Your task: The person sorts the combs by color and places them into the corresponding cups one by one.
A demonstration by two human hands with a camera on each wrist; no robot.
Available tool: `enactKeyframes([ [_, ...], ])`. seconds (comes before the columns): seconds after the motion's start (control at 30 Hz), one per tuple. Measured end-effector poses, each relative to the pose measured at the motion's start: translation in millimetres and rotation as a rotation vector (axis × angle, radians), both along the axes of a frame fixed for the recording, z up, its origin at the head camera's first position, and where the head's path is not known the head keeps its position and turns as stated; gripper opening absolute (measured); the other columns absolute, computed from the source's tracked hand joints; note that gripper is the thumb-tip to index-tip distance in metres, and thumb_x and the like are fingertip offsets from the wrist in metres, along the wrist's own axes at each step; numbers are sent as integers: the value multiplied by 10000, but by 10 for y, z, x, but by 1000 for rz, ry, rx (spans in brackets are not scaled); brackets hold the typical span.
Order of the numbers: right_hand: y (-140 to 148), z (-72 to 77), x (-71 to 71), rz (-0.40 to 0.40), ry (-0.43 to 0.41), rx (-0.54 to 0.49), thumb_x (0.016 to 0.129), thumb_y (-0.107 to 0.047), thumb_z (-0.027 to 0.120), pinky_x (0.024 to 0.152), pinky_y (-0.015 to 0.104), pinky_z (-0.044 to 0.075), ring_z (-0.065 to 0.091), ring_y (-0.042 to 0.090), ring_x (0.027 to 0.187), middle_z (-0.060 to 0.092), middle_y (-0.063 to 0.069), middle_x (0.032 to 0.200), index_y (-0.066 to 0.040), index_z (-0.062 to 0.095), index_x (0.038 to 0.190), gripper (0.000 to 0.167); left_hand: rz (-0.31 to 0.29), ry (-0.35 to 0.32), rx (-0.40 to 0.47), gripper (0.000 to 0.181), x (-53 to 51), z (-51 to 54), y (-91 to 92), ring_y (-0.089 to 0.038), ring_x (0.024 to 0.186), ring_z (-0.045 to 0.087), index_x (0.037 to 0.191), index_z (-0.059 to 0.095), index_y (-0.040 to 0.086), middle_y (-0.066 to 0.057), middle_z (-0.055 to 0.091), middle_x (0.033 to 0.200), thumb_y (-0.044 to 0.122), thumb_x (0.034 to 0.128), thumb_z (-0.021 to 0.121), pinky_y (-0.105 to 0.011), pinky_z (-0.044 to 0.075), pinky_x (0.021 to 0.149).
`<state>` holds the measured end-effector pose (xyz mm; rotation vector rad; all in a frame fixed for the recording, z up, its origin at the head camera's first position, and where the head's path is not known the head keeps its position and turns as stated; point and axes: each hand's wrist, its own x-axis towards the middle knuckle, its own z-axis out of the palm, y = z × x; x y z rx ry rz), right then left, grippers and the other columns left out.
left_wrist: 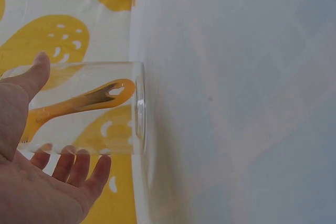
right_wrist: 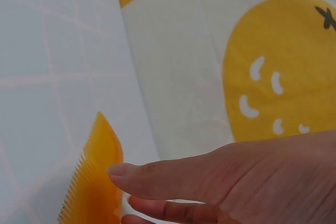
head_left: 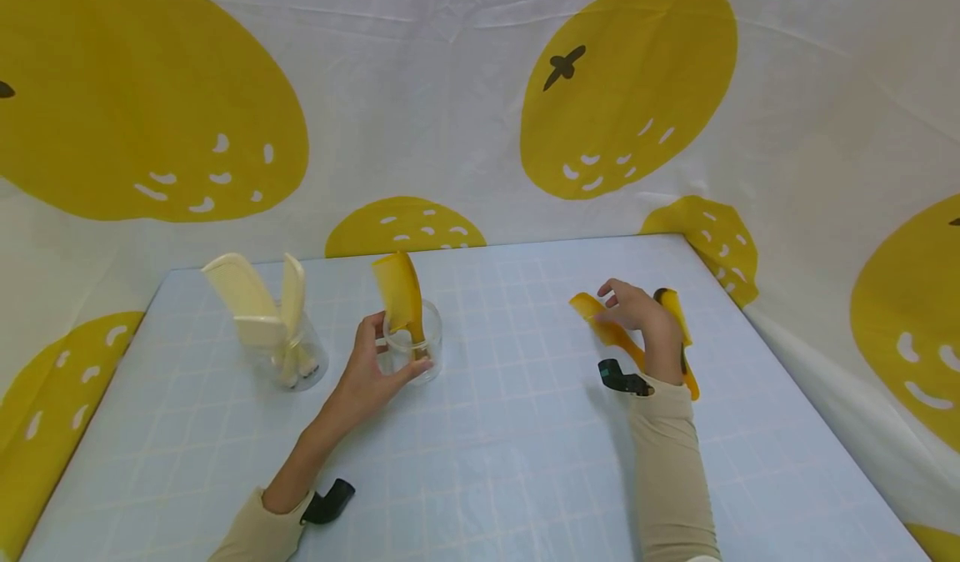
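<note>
My left hand (head_left: 378, 374) grips a clear glass jar (left_wrist: 105, 145), which stands upright on the table. A yellow comb (head_left: 401, 291) leans in that jar, its teeth end above the rim and its handle (left_wrist: 86, 99) visible through the glass. On the right, my right hand (head_left: 637, 312) is at another yellow comb (right_wrist: 97, 174), the thumb laid on its spine and the fingers against its far side. More yellow comb pieces (head_left: 675, 312) lie beside the right wrist, partly hidden by the forearm.
At the left, a second clear jar (head_left: 318, 370) holds several cream combs (head_left: 240, 287). The pale checked tablecloth (head_left: 487, 462) spans between the hands. A fruit-print curtain (head_left: 450, 128) hangs behind the table and along its sides.
</note>
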<state>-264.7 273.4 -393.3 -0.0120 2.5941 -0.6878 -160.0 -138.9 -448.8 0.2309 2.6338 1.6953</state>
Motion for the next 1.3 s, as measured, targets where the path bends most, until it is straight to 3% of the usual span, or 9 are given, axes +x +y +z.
enactKeyframes([
  [1.3,29,-68,-6,-85,-69,56,979,-157,704,991,505,479,552,384,1095,566,275,1292,23,513,1344,450,-7,4,9,912,5,0,-13,-299,1322,402,1505,255,55,-127,376,1441,325,869,850,-528,378,1115],
])
